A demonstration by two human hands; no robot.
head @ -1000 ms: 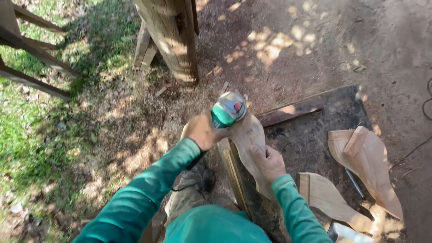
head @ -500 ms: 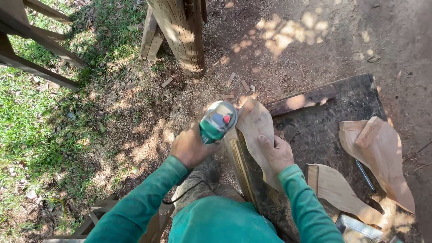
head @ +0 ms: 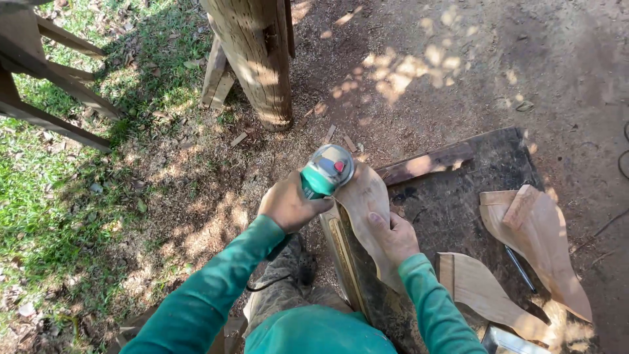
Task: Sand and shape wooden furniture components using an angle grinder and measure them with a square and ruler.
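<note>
My left hand (head: 288,204) grips a green power sander (head: 325,172) by its body, its silver head against the left edge of a curved pale wooden piece (head: 362,196). My right hand (head: 393,236) presses flat on that piece, fingers spread, and holds it down on the dark workbench (head: 458,203). Both arms wear green sleeves. A black cord runs from the tool down past my leg.
Two more cut wooden shapes (head: 537,242) (head: 481,288) lie on the bench at right, with a dark pen-like tool (head: 521,267) between them. A thick wooden post (head: 252,59) stands ahead. Grass and a wooden frame (head: 46,98) lie left; sawdust covers the ground.
The view shifted a little. My left hand and the sander stay at the piece's left edge and the right hand stays pressed on it.
</note>
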